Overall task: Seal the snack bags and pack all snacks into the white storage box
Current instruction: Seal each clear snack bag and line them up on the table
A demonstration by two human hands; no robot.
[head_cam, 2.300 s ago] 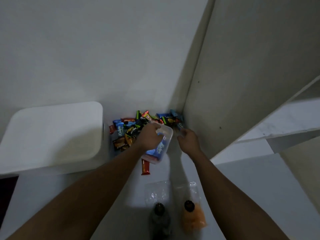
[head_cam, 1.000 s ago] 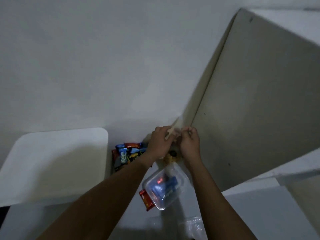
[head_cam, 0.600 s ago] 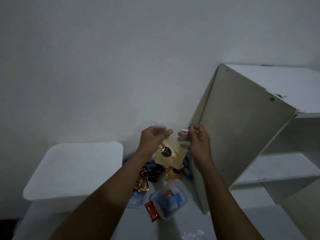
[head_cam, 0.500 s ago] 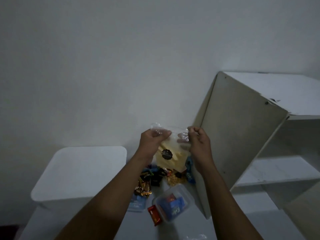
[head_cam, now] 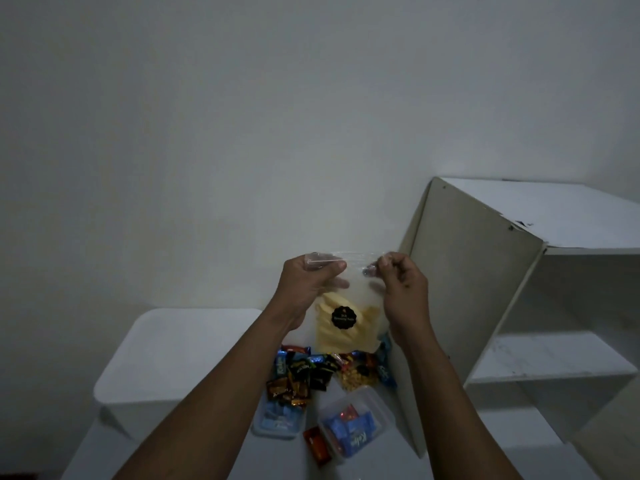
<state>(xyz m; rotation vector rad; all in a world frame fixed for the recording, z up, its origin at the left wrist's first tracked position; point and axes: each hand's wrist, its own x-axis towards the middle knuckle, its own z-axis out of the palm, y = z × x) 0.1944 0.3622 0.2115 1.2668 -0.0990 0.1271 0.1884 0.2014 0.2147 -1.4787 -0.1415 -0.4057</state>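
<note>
clear bag at the seal, packing not begun
we hold the bag [head_cam: 341, 327] of yellow crisps up in the air above the counter [head_cam: 277, 460], our left hand [head_cam: 308, 289] pinching its top left corner and our right hand [head_cam: 401, 292] pinching the strip at the top right, the fingers [head_cam: 332, 268] of both curled onto the plastic. we cannot tell whether the strip is pressed shut along its length, so we judge this seal as under way. below, the wrapped snacks [head_cam: 322, 372] lie in a loose pile beside the shelf [head_cam: 485, 306], with two small tubs [head_cam: 353, 427] of sweets just in front and a red bar [head_cam: 317, 445] touching one tub. the white box [head_cam: 180, 355] stands to the left, looks closed, and shows nothing packed in it, so all the packing is left.
</note>
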